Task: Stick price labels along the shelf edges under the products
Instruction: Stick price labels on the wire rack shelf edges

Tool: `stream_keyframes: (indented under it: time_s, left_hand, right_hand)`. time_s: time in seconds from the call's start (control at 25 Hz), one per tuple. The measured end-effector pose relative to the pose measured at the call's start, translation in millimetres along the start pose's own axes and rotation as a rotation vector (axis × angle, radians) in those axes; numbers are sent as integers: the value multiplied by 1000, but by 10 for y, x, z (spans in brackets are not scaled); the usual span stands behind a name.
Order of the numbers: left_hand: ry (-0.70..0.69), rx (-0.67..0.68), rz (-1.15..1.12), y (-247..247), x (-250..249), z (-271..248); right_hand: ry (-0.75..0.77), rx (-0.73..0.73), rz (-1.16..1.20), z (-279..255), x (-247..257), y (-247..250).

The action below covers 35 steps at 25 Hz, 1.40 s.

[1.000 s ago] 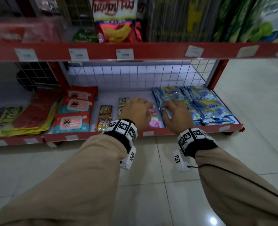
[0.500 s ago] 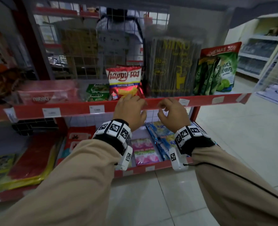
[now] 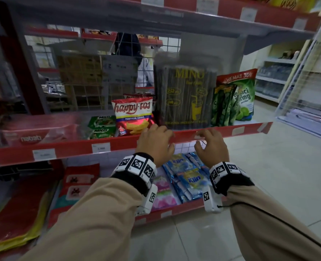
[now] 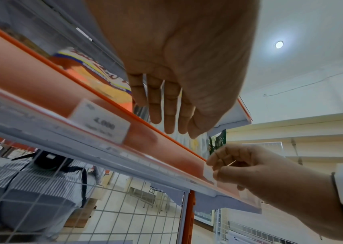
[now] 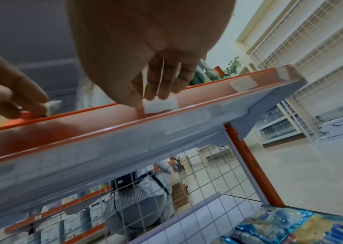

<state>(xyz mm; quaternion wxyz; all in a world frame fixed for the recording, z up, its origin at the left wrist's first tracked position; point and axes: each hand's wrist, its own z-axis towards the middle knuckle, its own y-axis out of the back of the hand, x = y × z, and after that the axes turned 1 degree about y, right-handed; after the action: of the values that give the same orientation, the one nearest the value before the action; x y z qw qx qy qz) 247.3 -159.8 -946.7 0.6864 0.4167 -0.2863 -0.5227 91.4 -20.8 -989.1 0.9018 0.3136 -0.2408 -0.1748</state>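
Right now a small white price label [image 5: 159, 105] is sitting against the red shelf edge [image 3: 184, 136], under the dark pack of drinking straws [image 3: 186, 95]. The right hand [image 3: 211, 146] is pinching this label with its thumb and curled fingers, holding it onto the strip. The left hand [image 3: 155, 142] is resting over the same edge just beside it, with its fingers straight and loose and holding nothing. Its fingertips are reaching in front of the red bag of tortilla chips [image 3: 133, 115]. Other white labels [image 3: 101, 147] are sitting further along the strip. Blue packets [image 3: 187, 176] are lying on the lower shelf under the hands. Behind the wire grid [image 5: 197, 173] a person in a striped top [image 5: 137, 194] is standing.
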Motion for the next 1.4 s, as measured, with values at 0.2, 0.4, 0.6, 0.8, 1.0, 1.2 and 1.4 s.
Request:
stream_keyframes:
  time_s: [0.2,0.4,0.6,0.8,1.0,1.2,1.4]
  left_hand:
    - [15,-63,56,-383,-602,332]
    - [121,-149,88,-756,-1055,678]
    - [283,-235,175,-982,-1333,795]
    - [386,-276,199,-1065,-1451,881]
    - [416,-304,220,-1082,-1517,866]
    - [415,-302,215,-1049,-1579,845]
    - [311,-307,231,-1012,-1550,662]
  right_hand:
    - [104,-67,-133,118,-708,210]
    - [294,-87,-94,225,-1226,223]
    - [411,-115,-100,290,-1427,134]
    - [451,-146,-124,355,-1523,105]
    - [438,-111,-74,420,-1527,109]
    - [373,-31,-26,537,-1439,151]
    - [440,-1,-13,599,-1430,163]
